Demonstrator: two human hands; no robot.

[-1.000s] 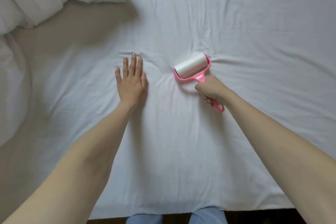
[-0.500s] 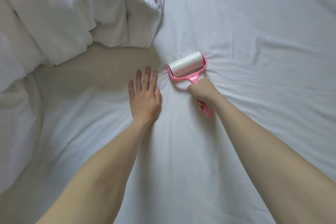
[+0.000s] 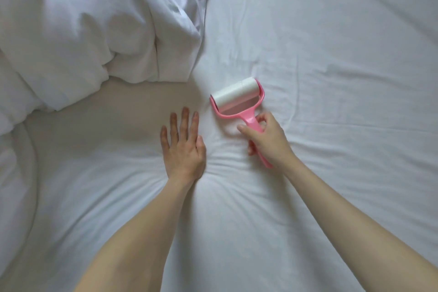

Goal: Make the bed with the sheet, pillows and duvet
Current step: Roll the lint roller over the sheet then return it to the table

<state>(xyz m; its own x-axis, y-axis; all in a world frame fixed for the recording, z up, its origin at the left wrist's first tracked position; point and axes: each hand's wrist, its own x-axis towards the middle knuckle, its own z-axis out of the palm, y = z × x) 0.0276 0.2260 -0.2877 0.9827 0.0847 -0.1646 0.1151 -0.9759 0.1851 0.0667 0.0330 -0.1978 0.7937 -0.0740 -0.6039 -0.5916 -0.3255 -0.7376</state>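
Note:
A white sheet [image 3: 331, 78] covers the bed, with creases fanning out around my hands. A bunched white duvet [image 3: 83, 31] is heaped at the upper left. My left hand [image 3: 183, 147] lies flat on the sheet, fingers straight and pressing down. Just to its right, my right hand [image 3: 265, 140] grips the pink handle of a lint roller [image 3: 237, 99]. The roller's white drum rests on the sheet, close to the duvet's edge. No pillow can be told apart from the heap.
More rumpled white bedding [image 3: 14, 185] runs down the left edge of the view. The sheet stretches flat and open to the right and toward the top right.
Both hands and the roller have moved forward across the sheet toward the duvet heap. The bed's near edge has dropped out of view, and my right hand's grip on the handle has loosened slightly.

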